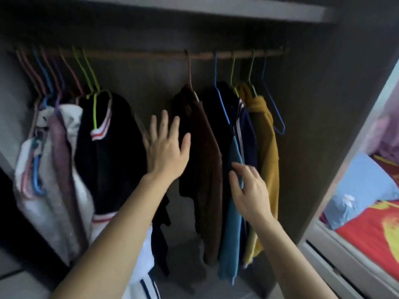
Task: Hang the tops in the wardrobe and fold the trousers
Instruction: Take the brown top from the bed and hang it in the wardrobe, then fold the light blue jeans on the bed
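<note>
- Both hands are inside the wardrobe (313,126). The tops hang from the rod (140,55), which runs across at 12 o'clock.
- The left hand (166,147) is wide open with its fingers spread and holds nothing. It's in the gap between the black top (112,152) at its 9 o'clock and the brown top (203,147) at its 3 o'clock.
- The right hand (248,188), down at about 5 o'clock, has loosely curved fingers right at the edge of the teal top (232,234). It's too blurry to say if it's actually touching, but it hasn't got a hold on anything.
- The navy top (250,137) and mustard top (267,152) are packed in just past the teal one, towards 3 o'clock.
- A bare blue hanger (274,104) hangs at 2 o'clock, at the far end of the rod.
- No trousers in view, so I'd guess the folding is still to do.
- It looks like tidying or spacing out the hung stuff.
- My tip: push the bunches apart with flat palms up near the shoulders, not low on the fabric, so the hooks slide instead of the tops slipping off.
- Watch the teal one, it looks like it hangs lopsided.
</note>
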`<state>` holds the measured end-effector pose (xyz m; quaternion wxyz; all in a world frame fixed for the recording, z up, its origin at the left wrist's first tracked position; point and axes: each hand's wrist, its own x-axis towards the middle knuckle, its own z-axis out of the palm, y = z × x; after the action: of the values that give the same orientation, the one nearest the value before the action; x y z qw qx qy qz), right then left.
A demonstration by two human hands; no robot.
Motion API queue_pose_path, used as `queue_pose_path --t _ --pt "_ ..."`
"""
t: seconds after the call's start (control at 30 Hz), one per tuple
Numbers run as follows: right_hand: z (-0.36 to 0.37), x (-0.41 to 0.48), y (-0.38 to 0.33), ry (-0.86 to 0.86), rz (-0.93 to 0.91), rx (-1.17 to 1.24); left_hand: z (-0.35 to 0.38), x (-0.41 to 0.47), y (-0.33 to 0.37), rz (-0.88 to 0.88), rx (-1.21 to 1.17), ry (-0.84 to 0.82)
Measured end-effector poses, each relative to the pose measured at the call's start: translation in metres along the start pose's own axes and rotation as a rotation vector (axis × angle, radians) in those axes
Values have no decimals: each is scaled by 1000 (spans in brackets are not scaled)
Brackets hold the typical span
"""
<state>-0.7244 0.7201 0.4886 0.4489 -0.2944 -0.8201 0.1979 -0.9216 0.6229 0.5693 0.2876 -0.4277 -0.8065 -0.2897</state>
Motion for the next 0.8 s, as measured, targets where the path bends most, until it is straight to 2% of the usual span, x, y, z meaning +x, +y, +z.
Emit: queue_pose_path --t 0.1,0.23,0.4,0.57,0.8 --pt "-20 -44 26 -28 43 -139 28 -85 28 6 -63 -74" --pt "-60 -108 74 -87 59 -325 57 -187 63 -5 -62 -274" --pt "-146 -165 146 -66 193 -473 79 -239 147 40 -102 -427" --pt "-264 -232 212 24 399 -576 95 -269 299 141 -232 -483" --pt "-453 -374 304 170 790 -682 112 -371 538 451 -435 -706"
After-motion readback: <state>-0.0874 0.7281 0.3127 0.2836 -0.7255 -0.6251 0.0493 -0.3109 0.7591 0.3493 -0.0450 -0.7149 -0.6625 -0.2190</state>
